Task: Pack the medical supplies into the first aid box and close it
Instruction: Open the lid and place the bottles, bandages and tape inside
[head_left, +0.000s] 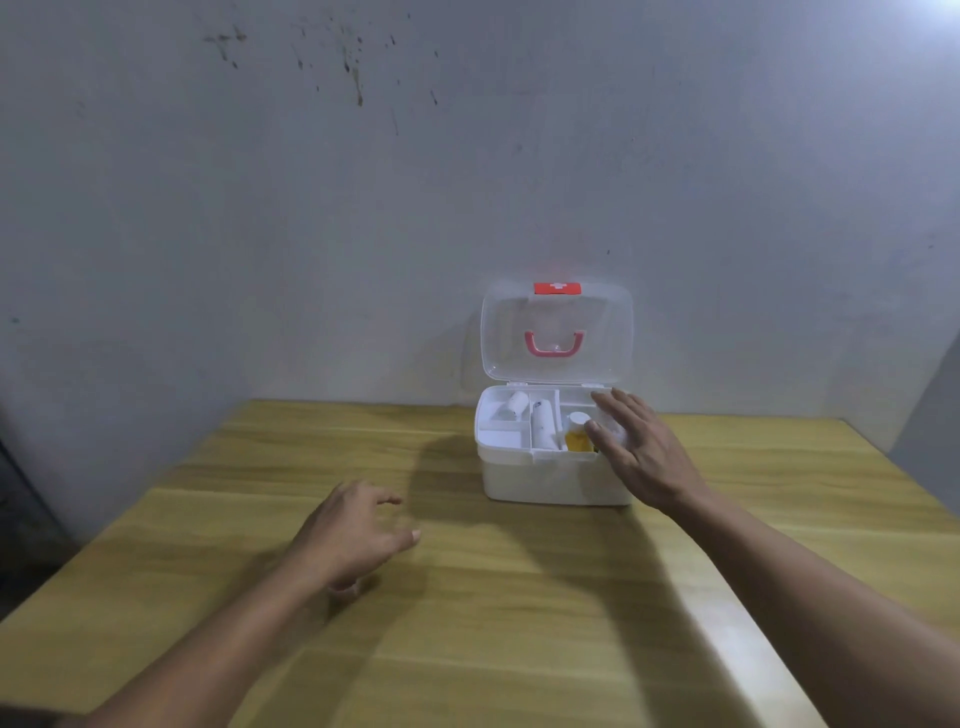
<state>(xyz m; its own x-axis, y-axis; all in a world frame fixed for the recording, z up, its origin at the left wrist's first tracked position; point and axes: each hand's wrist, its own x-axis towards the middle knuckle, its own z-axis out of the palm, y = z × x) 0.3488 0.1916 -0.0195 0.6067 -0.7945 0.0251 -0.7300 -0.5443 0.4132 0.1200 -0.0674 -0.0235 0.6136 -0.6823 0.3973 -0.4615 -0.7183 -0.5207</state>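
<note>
Red-cross latch (556, 288) atop open lid (602, 338)

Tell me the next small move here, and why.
Probably lift the right hand off the tray and tip the lid shut. The box stands open, supplies including a yellow bottle sit in its compartments, and no loose supplies show on the table.

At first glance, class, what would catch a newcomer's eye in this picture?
The white first aid box at the far side of the wooden table, its clear lid upright with a red handle. The right hand is spread over its right compartments beside a yellow bottle. The left hand hovers empty over the table.
</note>
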